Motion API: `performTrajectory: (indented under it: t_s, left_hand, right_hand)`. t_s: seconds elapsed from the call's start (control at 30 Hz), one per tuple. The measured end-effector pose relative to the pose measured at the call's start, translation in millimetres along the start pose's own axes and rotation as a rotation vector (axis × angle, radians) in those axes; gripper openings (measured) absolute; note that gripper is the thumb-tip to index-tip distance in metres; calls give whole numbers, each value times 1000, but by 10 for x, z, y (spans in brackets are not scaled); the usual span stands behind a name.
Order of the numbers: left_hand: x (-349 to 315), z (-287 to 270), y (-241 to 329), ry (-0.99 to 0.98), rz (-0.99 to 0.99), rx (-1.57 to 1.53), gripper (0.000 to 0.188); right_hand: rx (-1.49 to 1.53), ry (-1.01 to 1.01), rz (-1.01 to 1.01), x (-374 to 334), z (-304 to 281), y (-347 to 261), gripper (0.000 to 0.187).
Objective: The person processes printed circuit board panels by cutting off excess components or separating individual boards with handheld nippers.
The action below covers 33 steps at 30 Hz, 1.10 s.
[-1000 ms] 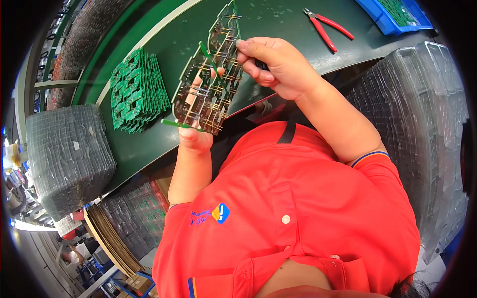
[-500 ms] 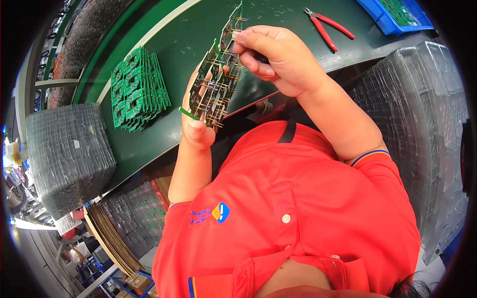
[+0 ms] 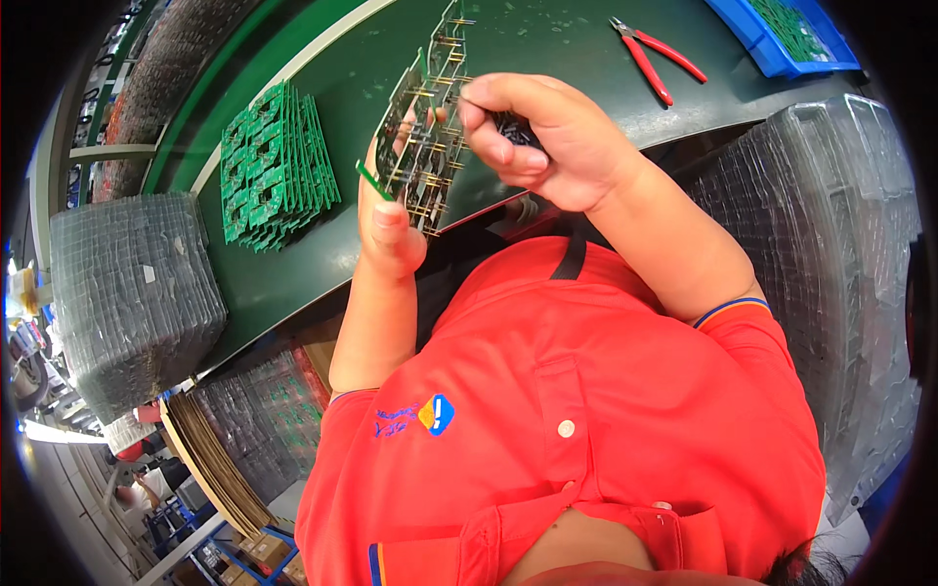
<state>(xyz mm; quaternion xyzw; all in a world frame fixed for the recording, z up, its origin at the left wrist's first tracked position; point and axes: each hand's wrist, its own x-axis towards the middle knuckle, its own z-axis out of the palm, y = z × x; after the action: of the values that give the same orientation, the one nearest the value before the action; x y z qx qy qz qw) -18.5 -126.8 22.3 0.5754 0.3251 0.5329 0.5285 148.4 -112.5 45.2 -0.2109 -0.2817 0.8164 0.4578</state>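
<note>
Green circuit board (image 3: 430,161), bristling with metal pins, is clamped tilted in the left hand (image 3: 394,239), its thumb pressing the near end. Just beside its pinned face, the right hand (image 3: 552,137) has thumb and forefinger close together; whether their tips grip a pin, I cannot tell. Its other fingers curl around small dark parts (image 3: 518,129). Left of both hands' fingers, stacked green boards (image 3: 278,171) stand on the table (image 3: 357,68); beyond the right fingers lie red-handled cutters (image 3: 645,70) and, farther right, a blue bin (image 3: 747,44).
</note>
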Motion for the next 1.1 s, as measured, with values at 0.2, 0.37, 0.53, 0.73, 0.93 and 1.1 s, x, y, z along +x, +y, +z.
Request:
performTrajectory:
  t_s: [0.2, 0.37, 0.53, 0.73, 0.93, 1.1]
  left_hand:
    - [56, -124, -148, -174, 115, 96, 87]
    - [88, -165, -141, -176, 134, 163, 76]
    - [174, -144, -103, -232, 185, 243, 77]
    - [163, -170, -129, -126, 239, 157, 77]
    - [170, -234, -176, -185, 233, 278, 77]
    - [168, -237, -129, -136, 285, 344, 74]
  right_hand:
    - [-128, -32, 27, 8, 109, 98, 25]
    - [-144, 35, 6, -5, 169, 84, 26]
    - [-224, 53, -71, -10, 208, 94, 27]
    - [-133, 55, 3, -46, 256, 63, 25]
    - [-136, -45, 48, -44, 297, 111, 24]
    - [-26, -90, 133, -101, 247, 92, 21]
